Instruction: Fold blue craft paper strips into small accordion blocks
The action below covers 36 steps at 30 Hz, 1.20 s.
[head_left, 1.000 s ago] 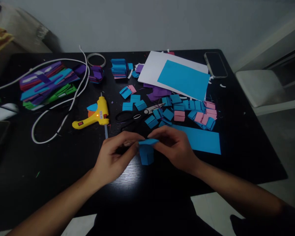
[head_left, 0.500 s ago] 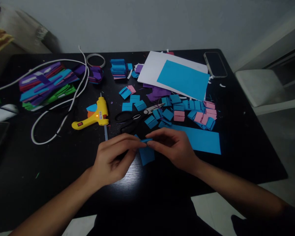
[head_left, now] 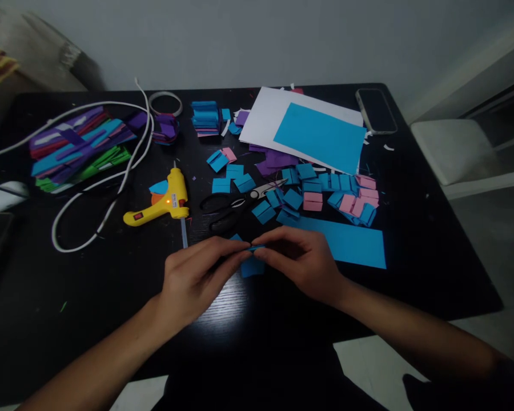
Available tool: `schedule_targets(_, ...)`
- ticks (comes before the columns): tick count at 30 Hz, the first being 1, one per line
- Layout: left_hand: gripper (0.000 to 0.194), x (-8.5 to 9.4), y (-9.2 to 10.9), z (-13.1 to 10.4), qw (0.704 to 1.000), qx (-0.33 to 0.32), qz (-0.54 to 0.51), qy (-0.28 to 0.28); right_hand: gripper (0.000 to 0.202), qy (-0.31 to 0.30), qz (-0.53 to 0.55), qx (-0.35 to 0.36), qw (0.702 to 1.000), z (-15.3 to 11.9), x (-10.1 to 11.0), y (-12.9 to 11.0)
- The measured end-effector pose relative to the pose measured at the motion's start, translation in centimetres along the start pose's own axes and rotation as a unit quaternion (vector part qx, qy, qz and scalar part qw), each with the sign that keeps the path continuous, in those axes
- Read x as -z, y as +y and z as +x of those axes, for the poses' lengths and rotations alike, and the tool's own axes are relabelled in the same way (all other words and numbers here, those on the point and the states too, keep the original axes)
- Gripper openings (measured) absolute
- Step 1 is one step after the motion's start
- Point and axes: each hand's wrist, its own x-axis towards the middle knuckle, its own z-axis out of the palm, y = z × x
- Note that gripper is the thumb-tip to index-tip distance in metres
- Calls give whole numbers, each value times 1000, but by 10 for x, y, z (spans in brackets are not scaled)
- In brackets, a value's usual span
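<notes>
Between the fingertips of both hands is a small blue paper piece (head_left: 252,266), its top edge pinched into a fold and its lower part hanging below. My left hand (head_left: 201,274) grips the fold's left end with thumb and fingers. At the right end, the thumb and fingers of my right hand (head_left: 300,260) pinch the same edge. A blue paper strip (head_left: 355,244) lies flat partly behind my right hand. Just beyond the hands rest black-handled scissors (head_left: 240,201), blades partly spread, near several folded blue paper pieces (head_left: 264,212) and a pink folded piece (head_left: 312,201).
A yellow glue gun (head_left: 171,200) with a lit orange light lies left of the scissors. A white cable (head_left: 107,214) loops across the left side, over bundled paper strips (head_left: 79,145). White sheets (head_left: 261,114) with a blue sheet (head_left: 321,137) and a phone (head_left: 376,111) lie at the back.
My left thumb has come up to the fold beside the fingers, closing the pinch. Less of the blue paper piece hangs below the hands than before.
</notes>
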Motion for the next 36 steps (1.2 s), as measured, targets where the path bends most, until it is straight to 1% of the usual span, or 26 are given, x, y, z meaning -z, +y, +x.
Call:
schedule_targets(4,15,1,1,0,1000,-9,5,-1,8,4,-24,15,1000,0,0,1)
schedule_targets(9,14,0,3,2,1000,-5,-3,-9,6,18,-54,47,997,-2,-1,1)
schedule_targets(14,12,-1,1,0,1000,7,12,1,4,25,-66,67,995,-2,-1,1)
schedule_targets(23,9,-3,3,1,999,41,-20,-7,2,3,-89,86,992,-3,0,2)
schedule_targets(29,11,-4,3,2,999,16,-27,-10,5,3,-69,106,992,-2,-3,7)
schedule_targets(32,11,-4,4,2,999,20,-33,-11,6,3,-58,96,994,-2,-4,8)
schedule_targets(36,11,-4,3,3,999,29,-34,-8,4,3,-35,62,997,-2,-4,9)
